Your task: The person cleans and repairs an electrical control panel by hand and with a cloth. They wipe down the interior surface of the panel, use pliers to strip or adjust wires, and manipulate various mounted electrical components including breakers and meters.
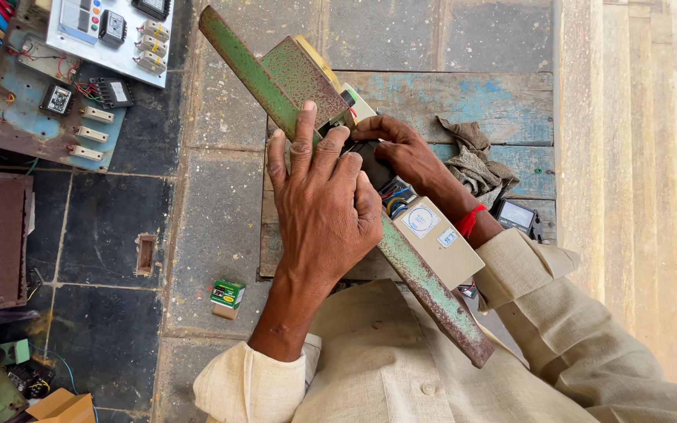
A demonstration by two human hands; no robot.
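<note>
Green rusty metal bar (425, 282) runs diagonally, far-left to near-right, across lap. Left hand (323, 207) lies over bar's middle, fingers spread, palm down, clasping it. Right hand (401, 149) pinches black part (371, 163) on beige electrical unit (436, 239) fixed beside bar. Grey rag (476, 160) right, on blue-painted wooden board (464, 98). Small green box (227, 294) on floor, near-left.

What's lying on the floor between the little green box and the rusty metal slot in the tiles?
Nothing: in the head view, only bare grey paving separates the green box from the rusty slot.
</note>
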